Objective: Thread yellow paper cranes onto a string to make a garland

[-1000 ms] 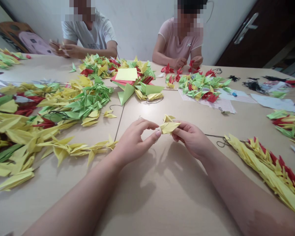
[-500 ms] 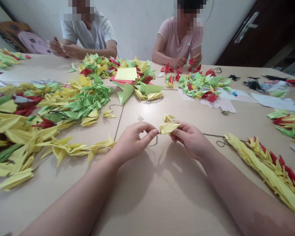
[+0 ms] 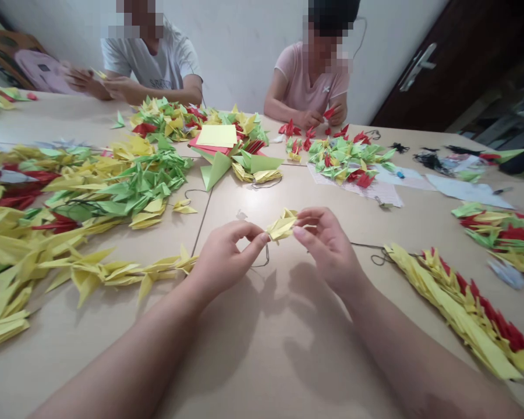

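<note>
The left hand (image 3: 224,255) pinches the yellow paper (image 3: 283,226) by its left tip; its long axis slants far-right, toward the right hand's (image 3: 330,249) half-open grip.

Folded yellow paper (image 3: 282,226) tilts above the table (image 3: 262,372).

Free tabletop (image 3: 279,361) between forearms (image 3: 148,355); folded yellow paper (image 3: 282,226) bars gap between hands (image 3: 227,250) (image 3: 332,253) (bundle (image 3: 452,314) right).

The held origami piece (image 3: 282,226) is pale yellow, the cord (image 3: 268,254) near it dark. The origami heap (image 3: 157,174) at left mixes yellow, green and red; the table (image 3: 236,372) is beige, the door (image 3: 458,81) dark brown.
</note>
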`<act>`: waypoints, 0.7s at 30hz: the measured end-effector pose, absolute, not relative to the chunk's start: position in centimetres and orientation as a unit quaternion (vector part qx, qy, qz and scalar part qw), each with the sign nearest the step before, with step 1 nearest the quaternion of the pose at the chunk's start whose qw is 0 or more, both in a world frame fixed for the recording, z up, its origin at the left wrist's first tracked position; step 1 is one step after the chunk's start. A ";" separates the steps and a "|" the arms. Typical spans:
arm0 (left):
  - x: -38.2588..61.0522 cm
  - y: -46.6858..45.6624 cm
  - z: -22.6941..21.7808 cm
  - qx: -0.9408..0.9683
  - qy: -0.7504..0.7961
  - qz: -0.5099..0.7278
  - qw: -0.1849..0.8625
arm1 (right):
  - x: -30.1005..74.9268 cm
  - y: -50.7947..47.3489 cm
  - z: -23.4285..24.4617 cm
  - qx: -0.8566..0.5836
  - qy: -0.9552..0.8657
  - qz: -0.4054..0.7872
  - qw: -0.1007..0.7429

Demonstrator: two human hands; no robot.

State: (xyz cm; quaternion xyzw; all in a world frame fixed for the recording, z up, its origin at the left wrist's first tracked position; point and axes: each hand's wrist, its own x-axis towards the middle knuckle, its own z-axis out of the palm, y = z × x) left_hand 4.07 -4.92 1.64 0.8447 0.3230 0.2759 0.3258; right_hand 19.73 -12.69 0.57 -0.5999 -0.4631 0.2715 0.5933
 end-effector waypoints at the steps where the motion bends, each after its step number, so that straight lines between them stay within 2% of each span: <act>1: 4.1 -4.9 1.6 0.848 0.321 0.276 0.318 | 19.7 -12.6 0.5 -0.595 -0.456 0.292 0.594; 8: 4.1 -4.8 1.4 0.863 0.303 0.273 0.298 | 19.7 -11.9 -0.3 -0.539 -0.347 0.462 0.613; 16: 4.1 -4.8 1.2 0.868 0.296 0.260 0.302 | 19.7 -12.1 -0.3 -0.537 -0.331 0.502 0.591; 21: 4.1 -4.9 1.1 0.867 0.295 0.264 0.303 | 19.9 -12.2 -0.3 -0.545 -0.414 0.478 0.551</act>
